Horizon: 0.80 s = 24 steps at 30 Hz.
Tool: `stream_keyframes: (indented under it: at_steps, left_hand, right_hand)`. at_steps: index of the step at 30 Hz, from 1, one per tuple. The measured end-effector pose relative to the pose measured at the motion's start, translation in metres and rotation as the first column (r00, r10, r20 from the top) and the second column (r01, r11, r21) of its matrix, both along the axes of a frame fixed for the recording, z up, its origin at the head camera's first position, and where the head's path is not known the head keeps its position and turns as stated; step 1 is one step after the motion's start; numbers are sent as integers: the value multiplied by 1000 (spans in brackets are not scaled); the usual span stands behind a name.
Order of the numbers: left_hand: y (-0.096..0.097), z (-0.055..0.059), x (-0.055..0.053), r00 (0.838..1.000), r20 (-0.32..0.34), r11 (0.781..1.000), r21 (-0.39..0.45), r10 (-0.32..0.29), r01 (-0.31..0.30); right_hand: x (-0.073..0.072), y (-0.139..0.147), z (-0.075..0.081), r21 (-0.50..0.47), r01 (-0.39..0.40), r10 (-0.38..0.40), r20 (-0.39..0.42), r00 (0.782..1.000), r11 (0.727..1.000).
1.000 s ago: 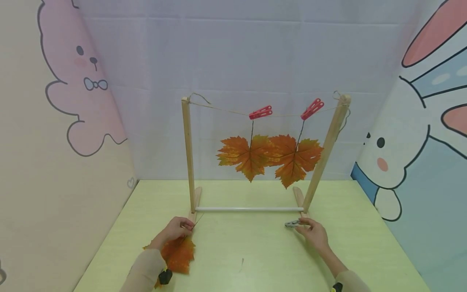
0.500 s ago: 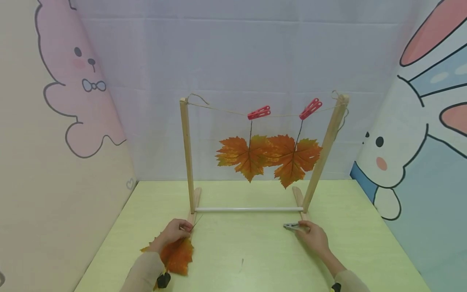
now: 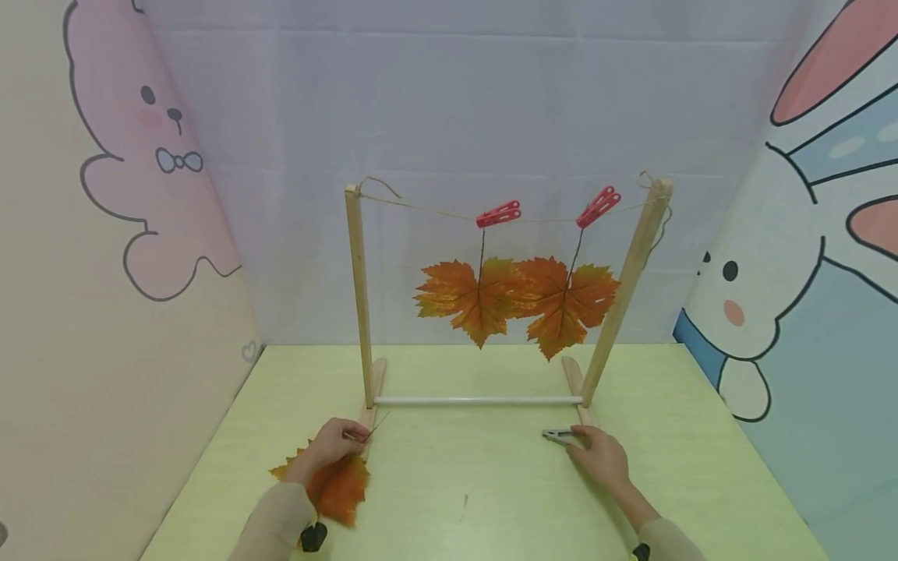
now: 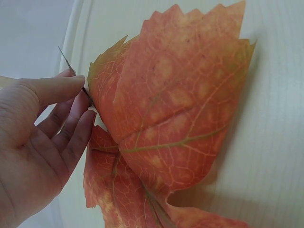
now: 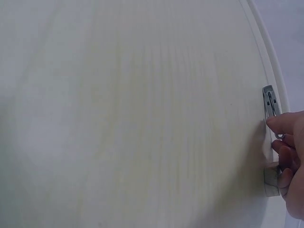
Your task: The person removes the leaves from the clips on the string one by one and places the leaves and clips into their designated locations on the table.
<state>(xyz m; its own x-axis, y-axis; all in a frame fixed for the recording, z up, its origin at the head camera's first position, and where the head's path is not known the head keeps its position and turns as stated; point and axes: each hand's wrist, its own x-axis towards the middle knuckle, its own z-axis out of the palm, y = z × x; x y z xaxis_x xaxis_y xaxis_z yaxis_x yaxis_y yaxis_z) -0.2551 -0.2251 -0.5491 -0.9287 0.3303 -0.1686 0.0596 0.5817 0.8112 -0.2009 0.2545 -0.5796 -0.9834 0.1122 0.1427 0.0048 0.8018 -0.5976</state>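
Note:
By its thin dark stem, my left hand [image 3: 335, 442] pinches an orange artificial maple leaf [image 3: 341, 491] near the rack's left foot. The left wrist view shows thumb and fingers of the left hand [image 4: 47, 114] on the stem, and the veined leaf [image 4: 175, 104] spread beside them. Near the right foot, my right hand [image 3: 602, 456] holds a grey clothespin [image 3: 556, 435] by one end, its tip pointing left. The clothespin [image 5: 270, 99] also shows at the right edge of the right wrist view, between thumb and fingers.
A wooden rack with a left post [image 3: 359, 296], right post [image 3: 627, 296] and white crossbar [image 3: 477, 400] stands ahead. Two red clothespins, one left [image 3: 499, 213] and one right [image 3: 599, 207], hold two orange leaves on its string [image 3: 435, 210]. A small scrap [image 3: 465, 505] lies on the table [image 3: 491, 467].
The clothespin in my right hand has shifted slightly left and turned a little. My left hand keeps its pinch on the leaf stem, almost still. The hanging leaves stay in place.

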Motion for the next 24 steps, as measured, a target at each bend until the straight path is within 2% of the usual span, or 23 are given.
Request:
stream_keyframes:
  at_steps: [4, 13, 24]
  left_hand:
    - [0, -1, 2, 1000, 14, 999, -26, 23, -23]
    - [-3, -3, 10, 1000, 1, 999, 31, -25, 25]
    - [-3, -7, 15, 998, 54, 999, 41, 26, -29]
  right_hand:
    - [1, 0, -1, 7, -9, 9, -23, 1000, 1000]
    - [3, -1, 1, 31, 0, 1, -29, 1000, 1000]
    - [7, -5, 1, 22, 6, -5, -41, 999, 1000]
